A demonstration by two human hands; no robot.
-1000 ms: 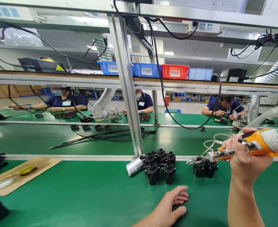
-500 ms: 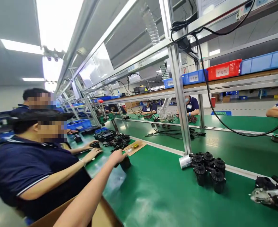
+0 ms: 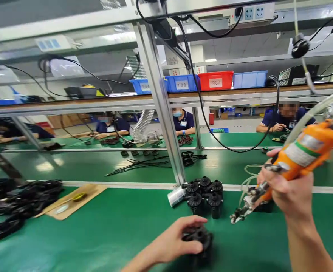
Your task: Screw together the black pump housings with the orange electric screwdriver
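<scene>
Left hand (image 3: 178, 241) part-curled, thumb and fingers round one black pump (image 3: 206, 243), blurred; can't tell if it's off the green bench (image 3: 98, 243). Right hand (image 3: 285, 187), at 2 o'clock from that pump, closed on an orange tool (image 3: 305, 149), metal tip (image 3: 241, 212) angled down toward 8 o'clock. Five black pumps (image 3: 205, 195) stand bunched at 12 o'clock, apart from the held one; silvery roll (image 3: 176, 196) at 11, beside the bunch. Brown sheet (image 3: 93, 192) between 9 and 10, yellow item (image 3: 79, 197) on it.

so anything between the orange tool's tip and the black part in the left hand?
Nothing visible: only green tabletop shows between the tool and the part. Other black parts stand farther back, off that line.
</scene>
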